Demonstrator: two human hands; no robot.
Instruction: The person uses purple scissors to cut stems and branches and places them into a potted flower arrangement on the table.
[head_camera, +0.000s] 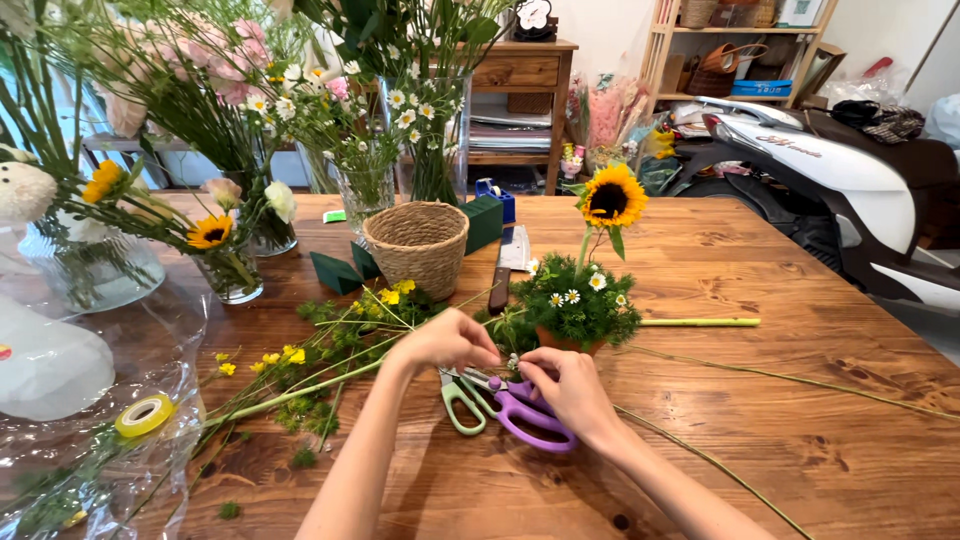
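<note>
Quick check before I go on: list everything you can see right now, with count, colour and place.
scissors: one pair, purple and green, under the hands
small arrangement: one, sunflower and daisies, table centre
wicker basket: one, tan, behind the hands
cut stems: many, green with yellow blooms, left of hands
glass vases: several, clear, back left
tape roll: one, yellow, on cellophane far left
scooter: one, white, right
left hand: pinching a small sprig
right hand: pinching the same sprig

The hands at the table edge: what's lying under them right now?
Under the left hand and right hand lie purple-handled scissors and green-handled scissors on the wooden table. Their blades are covered by the fingers, which pinch a small flower sprig.
</note>
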